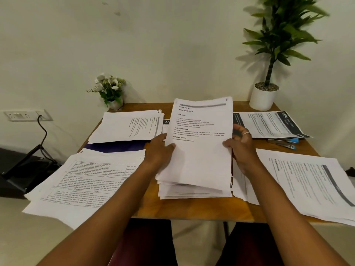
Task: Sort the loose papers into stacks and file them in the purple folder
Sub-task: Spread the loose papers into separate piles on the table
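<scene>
A thick bundle of printed papers point(199, 150) stands tilted up over the middle of the wooden table point(192, 208). My left hand point(160, 152) grips its left edge and my right hand point(242, 148) grips its right edge. The purple folder point(115, 145) lies at the left, mostly hidden: a paper stack point(126, 125) rests on its far part and a stack of table-printed sheets point(84, 181) covers its near part. Another stack point(311, 181) lies at the right, and dark-banded sheets point(272, 123) lie at the far right.
A stapler with blue parts point(284, 143) lies right of my right hand. A small flower pot point(112, 93) and a tall plant in a white pot point(264, 96) stand at the table's far edge. A black chair point(23, 169) and a wall socket point(26, 115) are at the left.
</scene>
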A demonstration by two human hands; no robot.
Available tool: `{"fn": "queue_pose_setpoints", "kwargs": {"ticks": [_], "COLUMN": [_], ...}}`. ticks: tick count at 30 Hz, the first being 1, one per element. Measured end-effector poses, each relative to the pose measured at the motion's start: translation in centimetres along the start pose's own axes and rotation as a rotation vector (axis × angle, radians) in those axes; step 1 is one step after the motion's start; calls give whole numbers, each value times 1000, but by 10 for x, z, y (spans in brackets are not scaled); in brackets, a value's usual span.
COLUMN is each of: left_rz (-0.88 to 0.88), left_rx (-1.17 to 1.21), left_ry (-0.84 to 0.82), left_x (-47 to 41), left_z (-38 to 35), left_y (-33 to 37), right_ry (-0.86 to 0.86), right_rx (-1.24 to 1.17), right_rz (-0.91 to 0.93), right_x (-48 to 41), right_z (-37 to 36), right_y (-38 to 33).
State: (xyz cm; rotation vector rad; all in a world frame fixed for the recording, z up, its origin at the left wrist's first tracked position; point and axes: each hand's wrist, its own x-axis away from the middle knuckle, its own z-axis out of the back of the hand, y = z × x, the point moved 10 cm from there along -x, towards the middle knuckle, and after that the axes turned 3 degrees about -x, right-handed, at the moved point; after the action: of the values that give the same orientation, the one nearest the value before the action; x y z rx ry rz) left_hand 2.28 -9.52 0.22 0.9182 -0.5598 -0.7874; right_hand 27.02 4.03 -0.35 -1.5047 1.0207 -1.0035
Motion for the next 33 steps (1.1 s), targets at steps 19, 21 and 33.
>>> {"fn": "queue_pose_setpoints", "kwargs": {"ticks": [19, 21, 33], "left_rz": [-361, -469, -428], "left_rx": [-574, -679, -852], "left_ry": [-50, -107, 81], "left_x": [-17, 3, -3], "left_z": [66, 44, 60], "left_y": [18, 27, 28], "right_ry": [-107, -99, -1], "right_rx": [-142, -244, -474], "right_rz": [-253, -291, -407], "right_x": [-12, -13, -32], "right_z": [-79, -89, -118], "right_y": [14, 20, 27]}}
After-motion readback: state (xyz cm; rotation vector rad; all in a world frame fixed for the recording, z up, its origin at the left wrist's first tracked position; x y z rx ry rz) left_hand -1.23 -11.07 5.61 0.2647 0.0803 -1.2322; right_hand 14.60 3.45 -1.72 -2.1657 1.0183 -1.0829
